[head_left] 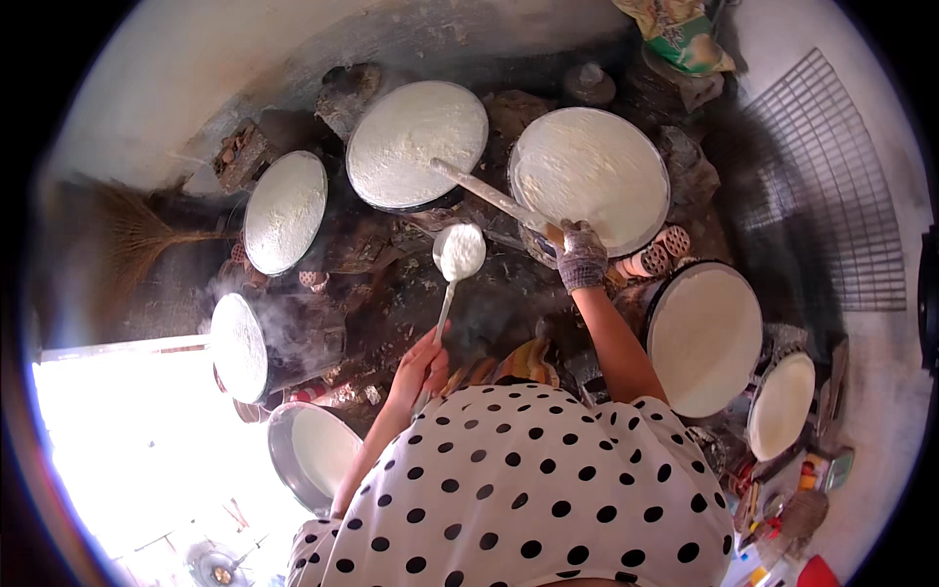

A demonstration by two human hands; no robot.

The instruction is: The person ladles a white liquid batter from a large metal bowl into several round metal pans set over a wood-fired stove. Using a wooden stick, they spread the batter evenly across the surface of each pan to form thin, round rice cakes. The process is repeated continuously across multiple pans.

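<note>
My bare left hand (421, 367) grips the handle of a long ladle (446, 308). White batter (465, 251) fills the ladle's bowl, which is above the dark floor. On my right hand (582, 257) is a grey knitted glove, closed around a flat wooden stick (499, 197). The stick slants up and left, its far tip over the white layer (411, 139) in the upper middle round pan. Another pan with a streaked white layer (593, 172) lies just beyond the gloved hand. Whether the stick's tip touches the white surface I cannot tell.
More round pans with white layers (285, 213) stand around me, and steam rises beside the left one (238, 348). A deep basin (282, 436) is by my left arm. Honeycomb coal briquettes (651, 260) lie near my glove. A straw broom (150, 233) and wire grid (843, 198) flank the area.
</note>
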